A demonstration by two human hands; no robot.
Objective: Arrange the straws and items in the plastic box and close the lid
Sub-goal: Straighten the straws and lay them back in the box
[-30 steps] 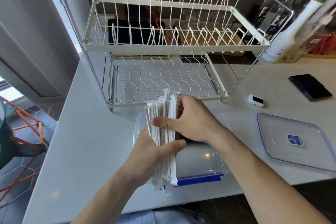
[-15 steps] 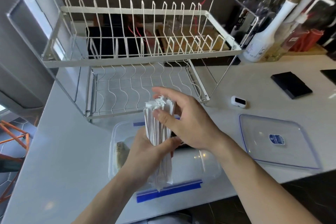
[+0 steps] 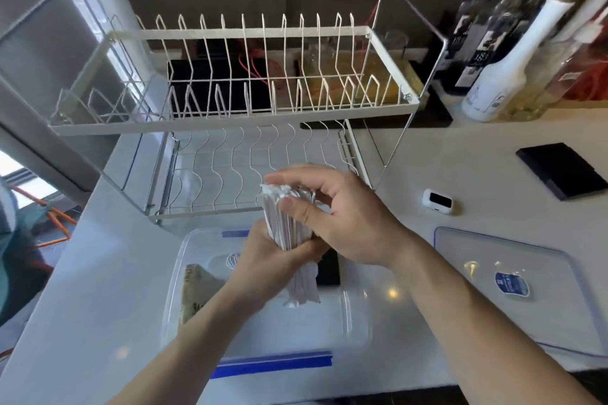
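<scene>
Paper-wrapped and white, the straws (image 3: pixel 289 233) form a tight bundle of thin, flat-creased sleeves, held nearly upright above the plastic box (image 3: pixel 353 319). That box is clear and rectangular with rounded corners and glossy walls that catch spots of light; blue clips run along its near and far edges. Inside it lie a yellowish printed packet (image 3: pixel 194 289) at the left and a flat black item (image 3: pixel 329 268) under the hands.

Left hand (image 3: pixel 263 270) wraps the lower half of the bundle, fingers curled round it, with the straws' bottom ends poking out below the palm over the box's interior. Right hand (image 3: pixel 342 217) caps the top of the bundle — thumb pressed on the near side, fingers arched over the crumpled upper ends — so both hands grip the same stack.

To the right, well apart from the box, the lid (image 3: pixel 559 312) lies flat on the pale, smooth countertop (image 3: pixel 98 289): transparent plastic with a blue rim line and a small blue label. Behind the hands stands a two-tier wire dish rack (image 3: pixel 230 76), cream-coated, its prongs thin and angular above, wavy below. A small white device (image 3: pixel 437 201) with a dark window and a matte black square pad (image 3: pixel 562 169) sit further right — bottles (image 3: pixel 500 76) crowd the back corner.
</scene>
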